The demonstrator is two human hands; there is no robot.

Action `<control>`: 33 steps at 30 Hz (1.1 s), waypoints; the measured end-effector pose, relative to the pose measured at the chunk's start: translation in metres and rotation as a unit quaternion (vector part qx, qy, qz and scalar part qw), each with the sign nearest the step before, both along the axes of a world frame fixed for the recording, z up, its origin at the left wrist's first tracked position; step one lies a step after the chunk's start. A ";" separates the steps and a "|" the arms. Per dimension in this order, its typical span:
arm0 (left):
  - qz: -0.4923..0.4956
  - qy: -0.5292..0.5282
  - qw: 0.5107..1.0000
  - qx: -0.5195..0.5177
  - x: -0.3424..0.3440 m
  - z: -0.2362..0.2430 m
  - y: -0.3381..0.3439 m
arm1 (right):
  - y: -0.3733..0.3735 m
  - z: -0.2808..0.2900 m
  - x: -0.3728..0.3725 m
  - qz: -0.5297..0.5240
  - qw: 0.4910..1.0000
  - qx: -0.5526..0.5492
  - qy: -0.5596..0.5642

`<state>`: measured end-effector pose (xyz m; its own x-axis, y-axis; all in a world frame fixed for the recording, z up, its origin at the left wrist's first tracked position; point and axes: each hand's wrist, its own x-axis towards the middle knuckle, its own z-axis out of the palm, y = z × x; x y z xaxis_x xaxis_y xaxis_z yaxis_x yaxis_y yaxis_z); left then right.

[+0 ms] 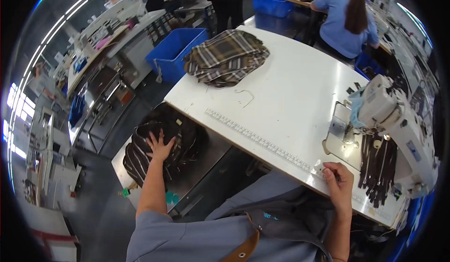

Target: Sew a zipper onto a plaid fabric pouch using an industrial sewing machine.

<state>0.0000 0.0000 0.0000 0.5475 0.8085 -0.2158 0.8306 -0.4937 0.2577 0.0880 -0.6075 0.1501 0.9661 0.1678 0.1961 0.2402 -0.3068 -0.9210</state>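
Observation:
My left hand (159,147) lies with fingers spread on a heaped pile of dark brown striped fabric (140,156) on a lower metal side table (201,182). At the front edge of the white worktable (300,88), my right hand (335,180) pinches a small pale piece (318,167), too small to make out clearly. It is just over a printed ruler strip (253,135). To its right stands a white sewing machine (398,126) with a light blue cloth (357,110) on it, and dark zipper-like strips (377,168) hang beside its plate. A stack of plaid fabric (225,56) sits at the table's far left.
A blue bin (176,51) stands beside the table's far left, another blue bin (272,2) farther back. A co-worker in a blue shirt (342,23) sits beyond the table; a standing person (220,2) is at the back. Other workbenches (93,56) line the left.

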 end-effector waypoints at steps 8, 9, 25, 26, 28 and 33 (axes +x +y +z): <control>-0.068 -0.114 0.982 0.137 0.036 0.081 -0.035 | -0.007 0.010 -0.011 0.034 0.998 -0.038 -0.046; -0.113 -0.217 0.959 0.145 0.050 0.096 -0.048 | -0.007 0.011 -0.009 0.043 0.997 -0.023 -0.052; -0.453 -0.345 0.785 0.244 0.307 0.203 -0.176 | -0.013 0.012 -0.010 0.045 0.999 -0.020 -0.019; -0.438 -0.279 0.810 0.272 0.316 0.202 -0.171 | -0.014 0.012 -0.009 0.051 0.998 -0.032 -0.027; -0.436 -0.213 0.824 0.291 0.327 0.198 -0.166 | -0.016 0.012 -0.010 0.053 0.996 -0.051 -0.043; -0.519 -0.192 0.765 0.329 0.332 0.203 -0.164 | -0.018 0.014 -0.004 0.083 0.991 -0.065 -0.079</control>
<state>0.3317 -0.1641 0.2034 0.8893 -0.2398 0.3893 -0.1706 -0.9640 -0.2040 0.0844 -0.6256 0.1640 0.8824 0.3553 0.3086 0.4350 -0.3655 -0.8229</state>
